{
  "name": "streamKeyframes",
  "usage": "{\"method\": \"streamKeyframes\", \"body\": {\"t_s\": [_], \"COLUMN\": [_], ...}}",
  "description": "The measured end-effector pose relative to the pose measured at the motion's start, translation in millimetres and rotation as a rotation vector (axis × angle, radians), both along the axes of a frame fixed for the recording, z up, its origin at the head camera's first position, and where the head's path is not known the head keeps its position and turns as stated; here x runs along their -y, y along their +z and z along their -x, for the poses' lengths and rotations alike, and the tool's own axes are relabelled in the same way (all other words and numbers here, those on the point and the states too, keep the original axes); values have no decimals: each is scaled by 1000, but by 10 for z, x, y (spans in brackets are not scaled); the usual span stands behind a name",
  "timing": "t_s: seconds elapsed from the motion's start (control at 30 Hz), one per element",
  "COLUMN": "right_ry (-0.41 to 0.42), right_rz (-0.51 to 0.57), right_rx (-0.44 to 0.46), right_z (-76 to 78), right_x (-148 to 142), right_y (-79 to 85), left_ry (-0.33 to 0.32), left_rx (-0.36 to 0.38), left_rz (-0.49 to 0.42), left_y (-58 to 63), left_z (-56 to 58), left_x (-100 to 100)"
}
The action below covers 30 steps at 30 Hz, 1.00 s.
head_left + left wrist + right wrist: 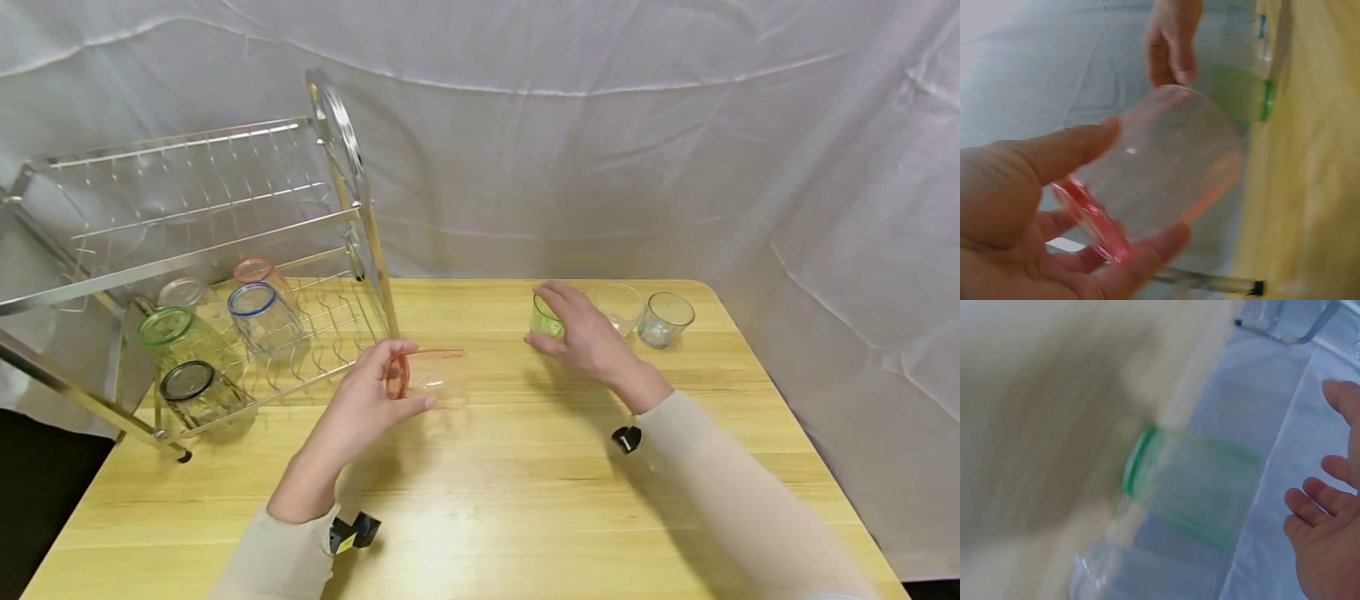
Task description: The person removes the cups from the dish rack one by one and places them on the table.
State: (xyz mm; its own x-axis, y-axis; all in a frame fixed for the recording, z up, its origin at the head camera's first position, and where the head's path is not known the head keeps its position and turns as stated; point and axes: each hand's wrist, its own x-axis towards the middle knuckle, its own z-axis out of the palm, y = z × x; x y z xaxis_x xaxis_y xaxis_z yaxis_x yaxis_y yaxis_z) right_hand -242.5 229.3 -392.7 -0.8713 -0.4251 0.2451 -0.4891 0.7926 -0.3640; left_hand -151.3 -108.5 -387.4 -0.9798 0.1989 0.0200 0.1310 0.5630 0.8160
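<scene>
Head view: my left hand [367, 402] grips a red-rimmed glass [437, 380]; my right hand [588, 335] is spread wide beside a green glass [550, 323].
I hold the red-rimmed glass sideways, right of the metal rack [380, 271]; the green glass stands farther right, beside a clear glass [621, 302].

this looks like a curtained-off booth, a lab or studio by kind, though which cannot be told, with kitchen ware in it. plain pale cloth [570, 150] hangs in loose folds behind the table [510, 517] and along its right side, closing the place in like a tent. on the table's left stands a metal dish rack [187, 259], and glass cups [666, 321] stand there and toward the table's back right, kitchen-like. over the table, a small black device [626, 439] sits at each of a person's cuffs, more lab than home.
</scene>
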Motion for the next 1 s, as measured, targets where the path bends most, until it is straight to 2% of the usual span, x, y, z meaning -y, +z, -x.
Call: {"method": "streamKeyframes", "body": {"t_s": [0.1,0.17,0.33,0.47,0.57,0.73,1.0], "right_ry": [20,15,21,87,141,192,234], "right_rz": [93,162,389,603,727,810,912], "right_rx": [3,46,222,383,463,534,616], "right_z": [-113,-191,-369,-463,-502,-530,-571], "right_x": [108,184,372,475,509,524,522], "right_y": [-75,-119,-241,-318,-348,-376,-442], "left_ry": [7,6,-13,-39,-47,-66,-132], "left_rx": [39,61,109,128,128,129,151], "left_rz": [-84,-141,-265,-324,-332,-348,-438], "left_y": [-95,-147,-229,-249,-252,-264,-305], "left_z": [43,65,95,114,131,158,212], "left_x": [-33,-54,-116,-174,-211,-252,-304]}}
